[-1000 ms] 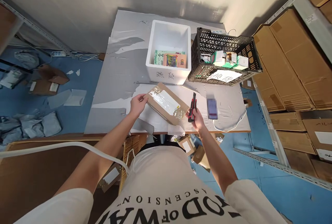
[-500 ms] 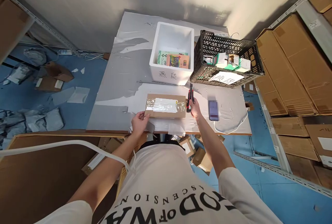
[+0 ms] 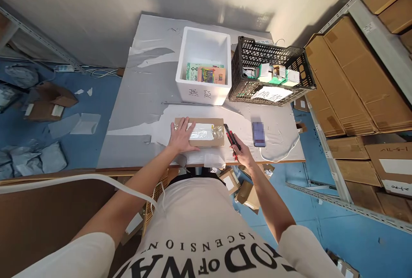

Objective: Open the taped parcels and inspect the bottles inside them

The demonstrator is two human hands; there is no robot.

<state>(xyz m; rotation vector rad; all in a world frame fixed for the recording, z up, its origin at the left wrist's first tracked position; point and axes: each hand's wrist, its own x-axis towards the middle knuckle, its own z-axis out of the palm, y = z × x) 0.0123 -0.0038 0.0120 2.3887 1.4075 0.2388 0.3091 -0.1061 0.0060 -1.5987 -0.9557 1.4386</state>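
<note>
A brown cardboard box (image 3: 207, 143) with a white label and clear tape lies on the table in front of me. My left hand (image 3: 182, 135) rests flat on its left end with the fingers spread. Wrapped around a red and black box cutter (image 3: 232, 139), my right hand (image 3: 242, 152) is just to the right of the box. The cutter's tip points up and left, at the box's right end; whether it touches the cardboard I cannot tell.
Behind the box stand a white foam bin (image 3: 202, 93) holding colourful packs and a black plastic crate (image 3: 240, 71) with small boxes. A phone (image 3: 258, 134) on a white cable lies at the right. Shelves with cartons (image 3: 354, 76) line the right side.
My left hand has gone from gripping the box's front left corner to lying flat on top. My right hand has turned the box cutter so its tip slants toward the box.
</note>
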